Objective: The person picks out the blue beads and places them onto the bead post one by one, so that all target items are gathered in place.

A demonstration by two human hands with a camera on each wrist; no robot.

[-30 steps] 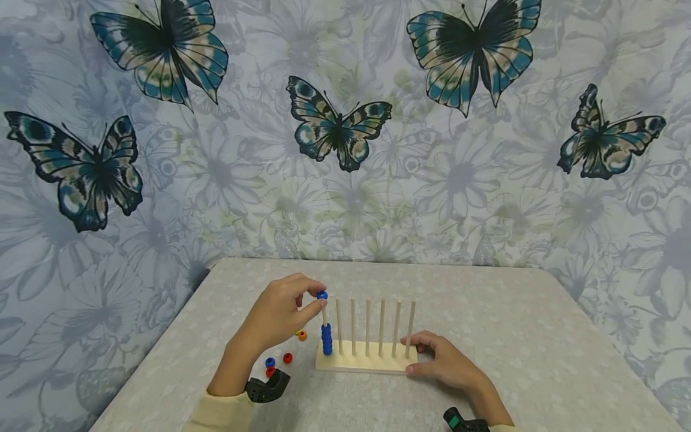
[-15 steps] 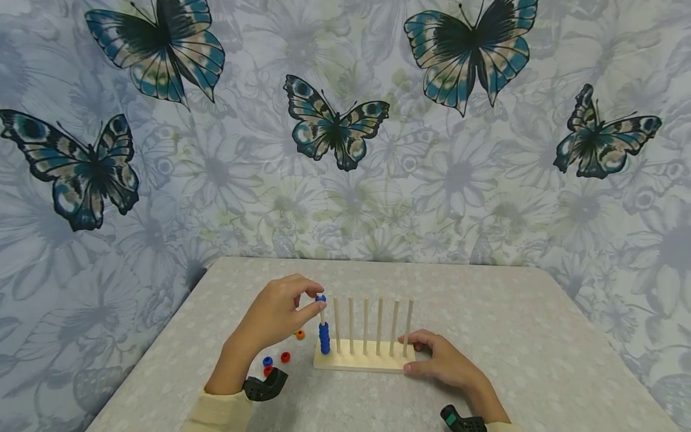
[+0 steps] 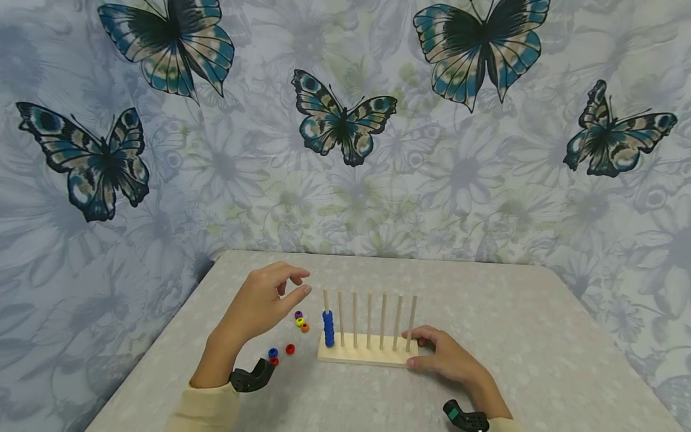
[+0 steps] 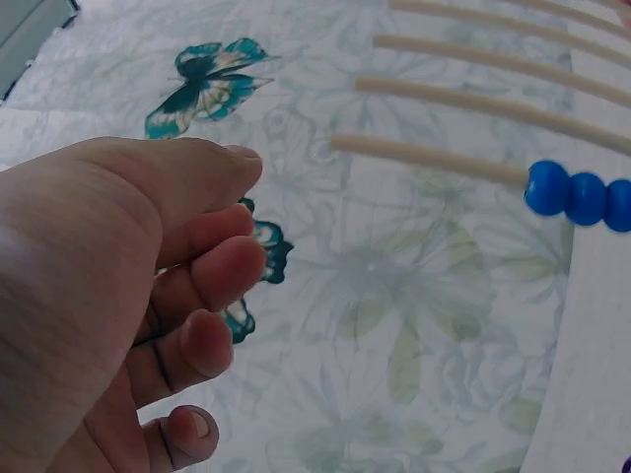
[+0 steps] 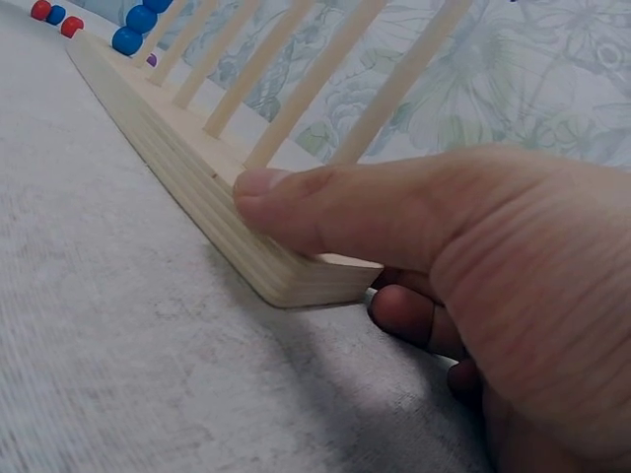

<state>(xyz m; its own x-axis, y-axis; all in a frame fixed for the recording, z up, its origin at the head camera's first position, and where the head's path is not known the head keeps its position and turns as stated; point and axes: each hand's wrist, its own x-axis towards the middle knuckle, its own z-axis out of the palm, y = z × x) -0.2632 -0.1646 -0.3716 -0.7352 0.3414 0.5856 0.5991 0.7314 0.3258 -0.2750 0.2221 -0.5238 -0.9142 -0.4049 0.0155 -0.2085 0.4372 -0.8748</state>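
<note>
Blue beads (image 3: 328, 327) sit stacked low on the leftmost dowel of a wooden peg rack (image 3: 367, 356), which stands on the bench (image 3: 529, 336) near the middle of the head view. The rack has seven upright dowels; only the leftmost carries beads, and its top part is bare.

At about 10 o'clock from the rack, the left hand (image 3: 259, 306) hovers above the bench just beside the top of that first dowel. Its fingers (image 4: 212, 286) are loosely bent with thumb and forefinger apart, holding nothing; the wrist view shows them well clear of the dowel and the blue stack.

At 3 o'clock of the rack, the right hand (image 3: 445, 360) grips the right end of the wooden base. The thumb (image 5: 325, 207) lies along the front edge and the other fingers curl round the end.

Loose beads lie on the bench at 9 o'clock from the rack: a purple, yellow and orange cluster (image 3: 300, 321) close to it, then a red bead (image 3: 290, 348), and farther out a blue bead (image 3: 273, 352) touching another red one.

A butterfly-patterned cloth (image 3: 345, 126) hangs behind the bench.
</note>
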